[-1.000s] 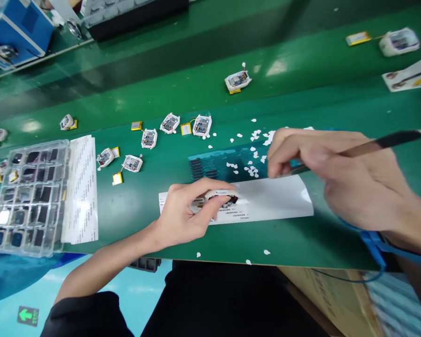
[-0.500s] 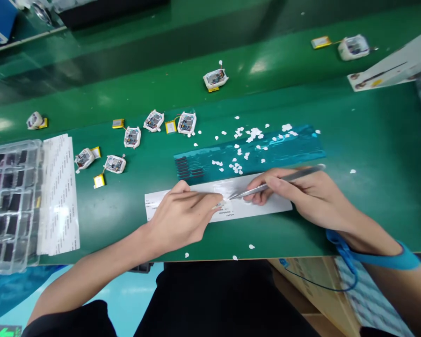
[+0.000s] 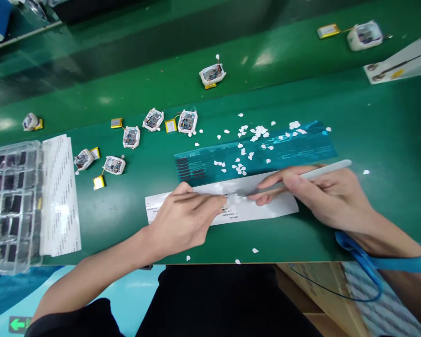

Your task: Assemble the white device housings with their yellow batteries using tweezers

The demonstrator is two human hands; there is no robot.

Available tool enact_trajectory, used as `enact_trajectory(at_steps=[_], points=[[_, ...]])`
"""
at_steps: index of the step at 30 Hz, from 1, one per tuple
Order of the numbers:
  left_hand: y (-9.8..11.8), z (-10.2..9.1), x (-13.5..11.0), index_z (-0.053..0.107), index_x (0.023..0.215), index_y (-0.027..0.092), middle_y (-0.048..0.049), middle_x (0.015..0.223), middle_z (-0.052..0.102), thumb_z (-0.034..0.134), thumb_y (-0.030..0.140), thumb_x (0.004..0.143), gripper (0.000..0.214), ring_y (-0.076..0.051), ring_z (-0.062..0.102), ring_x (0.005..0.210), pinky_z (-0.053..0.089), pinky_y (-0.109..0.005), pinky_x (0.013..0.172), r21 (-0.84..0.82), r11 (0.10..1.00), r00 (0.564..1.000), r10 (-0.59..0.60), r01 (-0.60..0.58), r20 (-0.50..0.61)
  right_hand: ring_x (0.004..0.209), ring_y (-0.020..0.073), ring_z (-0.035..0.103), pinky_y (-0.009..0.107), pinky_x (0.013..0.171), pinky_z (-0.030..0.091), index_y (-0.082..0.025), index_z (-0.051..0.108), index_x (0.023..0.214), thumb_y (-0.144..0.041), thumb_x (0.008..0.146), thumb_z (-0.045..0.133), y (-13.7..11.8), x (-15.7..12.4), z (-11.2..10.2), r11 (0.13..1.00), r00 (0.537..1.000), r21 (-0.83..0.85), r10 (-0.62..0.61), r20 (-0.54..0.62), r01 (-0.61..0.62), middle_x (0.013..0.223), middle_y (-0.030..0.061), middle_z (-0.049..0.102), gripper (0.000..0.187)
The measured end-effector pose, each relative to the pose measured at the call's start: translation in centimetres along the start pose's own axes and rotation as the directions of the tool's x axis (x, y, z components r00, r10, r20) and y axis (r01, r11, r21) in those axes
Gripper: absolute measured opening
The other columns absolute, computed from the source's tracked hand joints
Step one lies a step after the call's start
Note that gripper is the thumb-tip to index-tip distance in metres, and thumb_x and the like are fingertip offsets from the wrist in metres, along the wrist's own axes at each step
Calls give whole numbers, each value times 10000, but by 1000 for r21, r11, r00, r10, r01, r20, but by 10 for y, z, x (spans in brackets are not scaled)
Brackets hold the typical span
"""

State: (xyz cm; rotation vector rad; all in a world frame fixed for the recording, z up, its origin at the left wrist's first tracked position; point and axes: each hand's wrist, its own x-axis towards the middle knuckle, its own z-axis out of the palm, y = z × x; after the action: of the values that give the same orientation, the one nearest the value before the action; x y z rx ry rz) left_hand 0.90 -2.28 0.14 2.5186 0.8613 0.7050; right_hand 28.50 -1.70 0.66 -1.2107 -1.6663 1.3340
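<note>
My left hand [image 3: 187, 217] lies palm down on a white paper strip [image 3: 277, 206] at the near edge of the green bench, its fingers closed over a small white part that is almost hidden. My right hand [image 3: 323, 194] grips metal tweezers [image 3: 323, 172] whose tips point left and meet the spot at my left fingertips. A blue strap [image 3: 389, 262] circles my right wrist. Just behind the paper lies a teal film sheet [image 3: 294, 147] dotted with small white peeled bits [image 3: 257, 131].
Several small white device shells with circuit boards [image 3: 152, 119] and yellow batteries [image 3: 98, 181] lie at the left-centre, one more [image 3: 212, 75] farther back, another [image 3: 366, 35] far right. A clear compartment tray [image 3: 10, 206] and white sheets [image 3: 59, 192] sit at the left. A cardboard box [image 3: 323, 299] stands below the edge.
My right hand came down and left from over the teal sheet, bringing the tweezer tips to my left fingertips. My left hand flattened over the small part on the paper. The view shifted.
</note>
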Motion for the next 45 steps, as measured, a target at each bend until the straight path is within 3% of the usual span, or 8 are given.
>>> enact_trajectory(at_steps=[5, 8, 10, 13, 19, 25, 41, 45], points=[[1, -11, 3, 715, 1111, 171, -24, 976, 827, 595, 176, 1056, 132, -122, 740, 677, 586, -272, 699, -363, 916, 978, -204, 172, -51, 645, 234, 750, 388, 649, 683, -312, 839, 906, -546, 1004, 715, -17, 5, 10, 992, 959, 64, -86, -272, 107, 786, 46, 778, 283], [1, -23, 7, 730, 1145, 145, -70, 1095, 811, 614, 177, 1020, 173, -124, 751, 635, 575, -242, 557, -711, 608, 903, -421, 354, 90, 621, 225, 734, 375, 557, 654, -322, 837, 952, -433, 1011, 730, -34, 16, 23, 968, 914, -53, -250, -320, 246, 778, 29, 768, 166], [-1, -29, 9, 714, 1209, 128, -93, 1112, 800, 593, 172, 1009, 238, -161, 777, 655, 603, -271, 576, -812, 436, 875, -452, 386, 173, 627, 217, 737, 356, 546, 651, -316, 835, 995, -332, 1019, 711, -40, 23, 33, 956, 915, -42, -290, -281, 290, 767, 18, 762, 127], [-2, -33, 9, 689, 1288, 159, -87, 1173, 787, 600, 151, 976, 325, -200, 799, 711, 638, -315, 642, -853, 337, 867, -441, 400, 232, 603, 196, 736, 318, 523, 650, -332, 828, 1041, -205, 1018, 676, -40, 29, 46, 951, 928, 13, -299, -221, 310, 777, -6, 768, 200], [1, -32, 7, 674, 1309, 150, -63, 977, 792, 594, 114, 956, 364, -226, 804, 713, 544, -276, 500, -871, 283, 868, -421, 401, 263, 586, 200, 739, 291, 493, 641, -284, 833, 921, -154, 973, 687, -38, 29, 52, 948, 913, -11, -308, -266, 317, 787, 3, 776, 202], [2, -30, 6, 638, 1357, 126, -98, 1046, 795, 613, 103, 932, 426, -248, 812, 767, 662, -394, 748, -892, 230, 879, -382, 389, 285, 565, 168, 724, 245, 506, 621, -270, 821, 899, -150, 965, 659, -45, 30, 48, 953, 938, -53, -302, -169, 297, 742, -6, 766, 212], [2, -28, 3, 607, 1394, 175, -74, 990, 811, 593, 100, 971, 430, -267, 815, 794, 687, -446, 812, -852, 241, 844, -412, 464, 343, 592, 158, 729, 238, 506, 611, -342, 830, 883, -166, 997, 650, -40, 26, 50, 963, 946, -45, -270, -177, 266, 810, -33, 774, 276], [2, -27, 2, 606, 1398, 146, -82, 943, 810, 591, 96, 968, 433, -271, 816, 791, 683, -440, 803, -866, 224, 851, -405, 447, 335, 609, 135, 730, 210, 544, 614, -344, 830, 1028, -177, 1012, 657, -35, 25, 47, 963, 953, -43, -269, -139, 265, 780, -44, 754, 241]])
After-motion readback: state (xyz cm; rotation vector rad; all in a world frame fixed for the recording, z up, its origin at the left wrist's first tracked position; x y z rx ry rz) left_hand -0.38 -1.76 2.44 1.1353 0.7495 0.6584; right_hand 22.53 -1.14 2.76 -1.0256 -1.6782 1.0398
